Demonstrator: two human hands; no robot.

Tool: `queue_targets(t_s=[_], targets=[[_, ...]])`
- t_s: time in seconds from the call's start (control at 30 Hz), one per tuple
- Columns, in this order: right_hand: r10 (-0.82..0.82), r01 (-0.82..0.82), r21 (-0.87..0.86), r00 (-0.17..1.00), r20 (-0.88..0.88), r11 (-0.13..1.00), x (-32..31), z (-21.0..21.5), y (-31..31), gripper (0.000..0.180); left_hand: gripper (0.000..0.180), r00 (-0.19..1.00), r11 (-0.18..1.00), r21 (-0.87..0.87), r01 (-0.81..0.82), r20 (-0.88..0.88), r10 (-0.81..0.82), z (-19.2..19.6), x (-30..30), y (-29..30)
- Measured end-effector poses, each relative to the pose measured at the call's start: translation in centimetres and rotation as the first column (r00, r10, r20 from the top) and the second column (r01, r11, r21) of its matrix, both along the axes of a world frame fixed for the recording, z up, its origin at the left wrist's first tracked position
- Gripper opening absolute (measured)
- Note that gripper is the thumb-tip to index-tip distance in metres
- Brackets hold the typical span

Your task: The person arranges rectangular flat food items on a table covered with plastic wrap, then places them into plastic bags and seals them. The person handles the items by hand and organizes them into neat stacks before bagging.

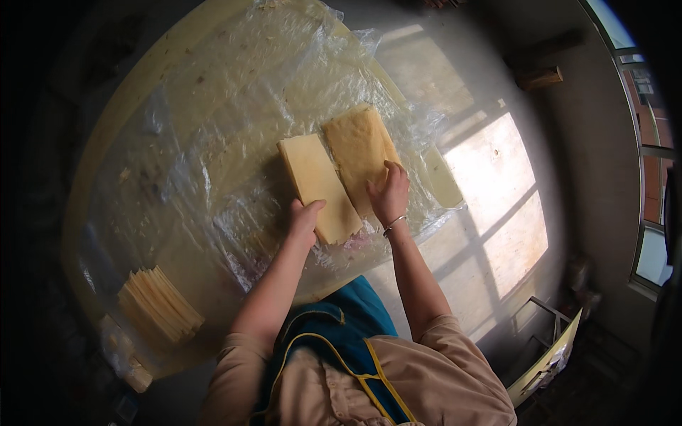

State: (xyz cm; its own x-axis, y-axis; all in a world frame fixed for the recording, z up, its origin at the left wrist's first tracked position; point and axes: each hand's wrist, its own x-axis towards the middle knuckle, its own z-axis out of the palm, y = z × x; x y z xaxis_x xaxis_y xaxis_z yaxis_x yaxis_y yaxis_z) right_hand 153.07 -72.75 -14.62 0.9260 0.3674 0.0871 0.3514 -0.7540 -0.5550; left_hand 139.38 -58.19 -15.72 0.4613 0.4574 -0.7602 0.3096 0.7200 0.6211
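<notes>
Two pale yellow rectangular stacks of thin sheets lie side by side on a plastic-covered table. My left hand (304,219) grips the near end of the left stack (317,177), thumb on top. My right hand (390,194), with a bracelet at the wrist, lies flat on the near part of the right stack (356,145), fingers pressing its surface. The two stacks almost touch along their long edges.
Crinkled clear plastic film (213,142) covers the cream round table (106,128). A fanned pile of yellow sheets (158,305) sits near the table's left front edge. A single yellow piece (443,177) lies right of the stacks. Sunlit floor (497,192) and a window are to the right.
</notes>
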Motion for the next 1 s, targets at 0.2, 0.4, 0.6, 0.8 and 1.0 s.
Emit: queue_targets(t_s=[0.2, 0.4, 0.6, 0.8, 1.0], targets=[[-0.077, -0.053, -0.385, 0.946, -0.315, 0.921, 5.7, -2.0, 0.9, 0.056, 0.043, 0.992, 0.983, -0.186, -0.004, 0.12, 0.027, -2.0, -4.6, 3.0], [0.33, 0.277, 0.453, 0.394, -0.858, 0.847, 5.3, 1.9, 0.0, 0.033, 0.05, 0.982, 0.956, -0.279, -0.086, 0.137, 0.128, -3.6, -5.6, 3.4], [0.36, 0.172, 0.465, 0.426, -0.83, 0.868, -2.7, 1.4, 3.9, 0.034, 0.086, 0.954, 0.914, -0.353, -0.198, 0.142, 0.262, -4.1, -6.0, 2.3], [0.214, -0.191, 0.106, 0.932, -0.293, 0.976, -2.9, -1.5, 3.9, 0.054, 0.068, 0.975, 0.989, -0.094, -0.11, 0.181, 0.126, -0.2, -6.4, 1.9], [-0.183, 0.074, -0.454, 0.962, -0.203, 0.888, 6.8, -2.9, 1.5, 0.09, 0.064, 0.938, 0.977, -0.127, -0.172, 0.283, 0.202, 3.4, -8.5, 3.5]])
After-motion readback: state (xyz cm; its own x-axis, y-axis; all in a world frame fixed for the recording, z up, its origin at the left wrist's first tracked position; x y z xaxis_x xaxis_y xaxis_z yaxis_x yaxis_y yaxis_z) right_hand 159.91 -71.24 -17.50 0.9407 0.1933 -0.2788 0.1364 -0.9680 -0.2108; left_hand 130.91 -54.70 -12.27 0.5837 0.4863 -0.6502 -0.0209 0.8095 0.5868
